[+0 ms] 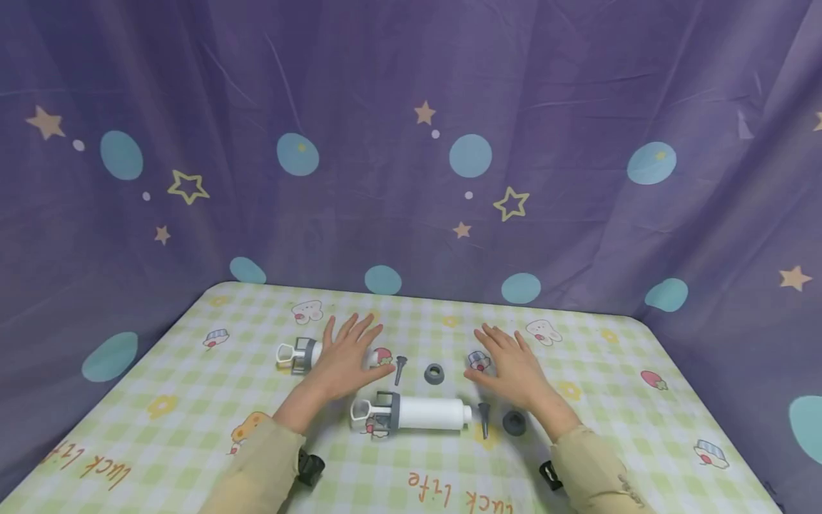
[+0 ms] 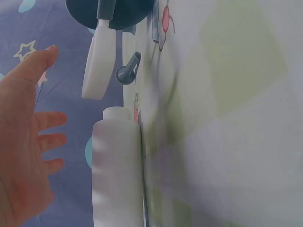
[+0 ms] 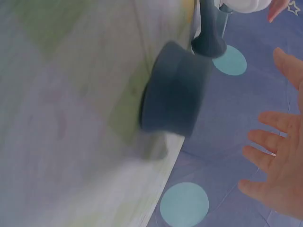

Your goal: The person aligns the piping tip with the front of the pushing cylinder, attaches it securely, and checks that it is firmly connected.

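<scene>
Two white plastic syringe-like tubes with grey finger-grip collars lie on the table (image 1: pixel 193 371), both on their sides, both apart from their small parts. Near tube (image 1: pixel 411 413): between the two forearms, plunger loop pointing to the person's left, open neck to the right. A loose dark grey cone nozzle (image 1: pixel 484 419) lies just beside that neck, and a dark grey ring cap (image 1: pixel 514 422) just beyond it; neither is fitted. Far tube (image 1: pixel 307 355): partly covered by the left hand (image 1: pixel 347 357), only its loop and collar end showing in the head view. In the left wrist view the tube body (image 2: pixel 117 170) lies just beside the palm, with no fingers wrapped round it. A second grey cone nozzle (image 1: pixel 399 369) and a second grey ring cap (image 1: pixel 434 373) lie between the hands, well apart from either tube. Judgement: nothing assembled so far; all four small parts loose, both tubes bare at the neck. Left hand flat, fingers spread and straight, over the far tube. Right hand (image 1: pixel 514 368) likewise flat and spread, palm down on the checked green-and-white cloth, holding nothing. Purple star-print fabric (image 1: pixel 411 143) hangs behind the table.
</scene>
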Tool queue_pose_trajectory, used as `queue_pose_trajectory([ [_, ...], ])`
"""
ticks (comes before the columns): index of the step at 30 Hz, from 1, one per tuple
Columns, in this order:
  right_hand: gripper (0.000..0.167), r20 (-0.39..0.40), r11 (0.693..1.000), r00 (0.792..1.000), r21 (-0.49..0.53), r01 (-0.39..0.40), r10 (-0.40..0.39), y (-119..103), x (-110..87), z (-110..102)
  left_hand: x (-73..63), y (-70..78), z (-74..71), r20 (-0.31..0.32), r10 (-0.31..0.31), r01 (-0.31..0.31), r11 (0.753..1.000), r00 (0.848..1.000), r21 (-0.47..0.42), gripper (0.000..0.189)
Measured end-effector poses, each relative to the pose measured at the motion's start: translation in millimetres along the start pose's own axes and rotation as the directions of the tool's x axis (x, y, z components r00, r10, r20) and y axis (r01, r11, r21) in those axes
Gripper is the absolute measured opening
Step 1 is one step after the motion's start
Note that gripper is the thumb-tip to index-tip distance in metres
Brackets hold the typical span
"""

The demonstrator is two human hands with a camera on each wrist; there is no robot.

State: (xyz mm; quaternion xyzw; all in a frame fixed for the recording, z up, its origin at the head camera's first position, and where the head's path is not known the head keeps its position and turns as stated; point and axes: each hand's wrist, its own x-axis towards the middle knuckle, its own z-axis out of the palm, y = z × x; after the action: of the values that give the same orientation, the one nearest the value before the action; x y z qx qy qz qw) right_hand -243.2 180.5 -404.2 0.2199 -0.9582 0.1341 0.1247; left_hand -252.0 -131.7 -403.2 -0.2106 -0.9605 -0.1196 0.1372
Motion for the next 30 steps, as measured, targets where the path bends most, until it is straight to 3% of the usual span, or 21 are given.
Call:
queue_pose_trajectory([
  [8, 0.07, 0.001, 1.0, 1.0, 0.021, 0.021, -0.021, -7.3, 9.2, 6.9, 7.2, 4.0, 2.9, -0.036, 0.038, -0.039, 0.998, 0.999, -0.043, 0.068],
  [19, 0.053, 0.056, 0.994, 0.998, 0.107, -0.014, 0.008, -17.4, 17.2, 15.6, 16.6, 10.9, 13.2, -0.041, 0.082, -0.086, 0.991, 0.996, -0.107, 0.042],
  [30, 0.044, 0.171, 0.988, 0.984, 0.153, 0.028, -0.054, -28.6, 31.1, 16.7, 27.2, 16.6, 22.1, 0.023, 0.075, -0.07, 0.983, 0.997, -0.168, 0.03],
])
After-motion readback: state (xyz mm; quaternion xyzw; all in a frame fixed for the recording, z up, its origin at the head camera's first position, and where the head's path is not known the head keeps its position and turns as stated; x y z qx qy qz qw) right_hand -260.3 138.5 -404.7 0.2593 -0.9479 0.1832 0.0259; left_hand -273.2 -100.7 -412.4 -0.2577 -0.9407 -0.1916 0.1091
